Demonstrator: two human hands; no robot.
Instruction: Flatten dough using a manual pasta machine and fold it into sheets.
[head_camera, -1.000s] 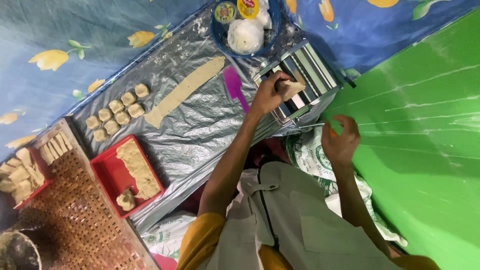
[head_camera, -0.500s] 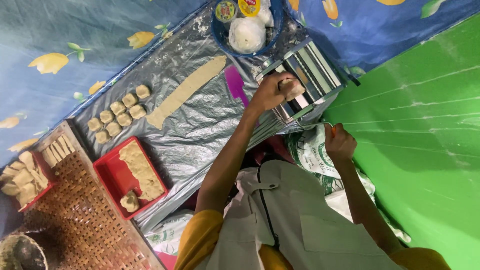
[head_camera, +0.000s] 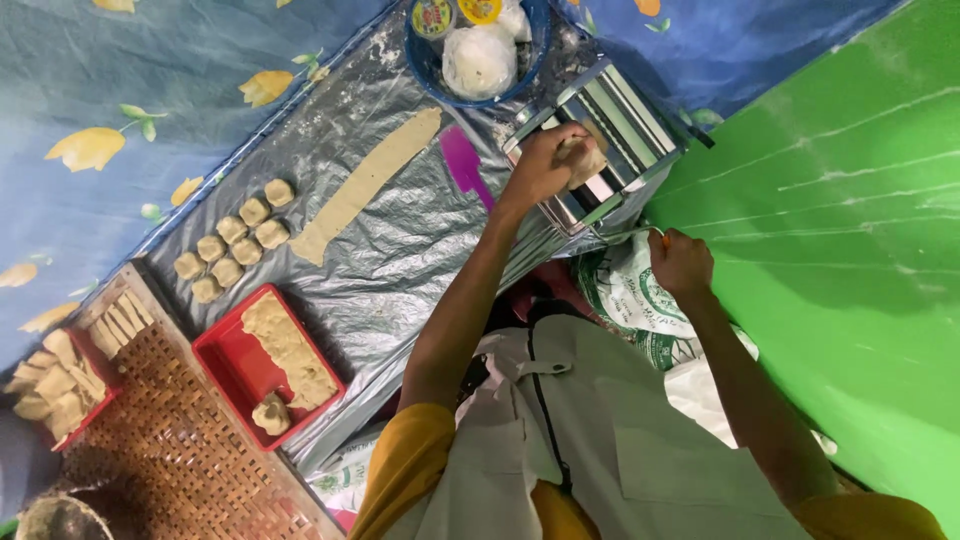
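Lay on crinkled silver foil sheet (head_camera: 400, 250): long flattened strip of pale dough (head_camera: 365, 185), seven small dough lumps (head_camera: 235, 240), beside red rectangular plastic tray (head_camera: 230, 370).

- The grey plastic sheet (head_camera: 400, 250) lies bare between the long dough strip (head_camera: 365, 185) and the left forearm; a hand could pass there.
- The dough machine (head_camera: 600, 140) blocks the sheet's far end, with the blue bowl (head_camera: 480, 50) just beside it.
- Dough balls (head_camera: 235, 245), the red tray (head_camera: 265, 365) and the woven tray (head_camera: 170, 450) crowd the other end.
- The green wall (head_camera: 830, 200) seems to close off the crank (head_camera: 625, 233) side.
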